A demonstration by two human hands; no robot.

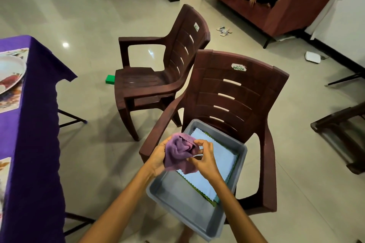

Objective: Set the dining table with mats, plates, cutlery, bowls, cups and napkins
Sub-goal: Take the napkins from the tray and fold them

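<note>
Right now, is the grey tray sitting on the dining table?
No, the grey tray rests on the seat of the near brown chair, apart from the purple-covered table.

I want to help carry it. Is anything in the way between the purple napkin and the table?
Nothing visible. Both hands, left hand and right hand, hold the purple napkin; only open floor lies toward the table.

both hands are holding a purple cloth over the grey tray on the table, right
Not quite. Both the left hand and right hand hold the purple cloth over the grey tray, but the head view shows the tray on a chair, not the table.
</note>
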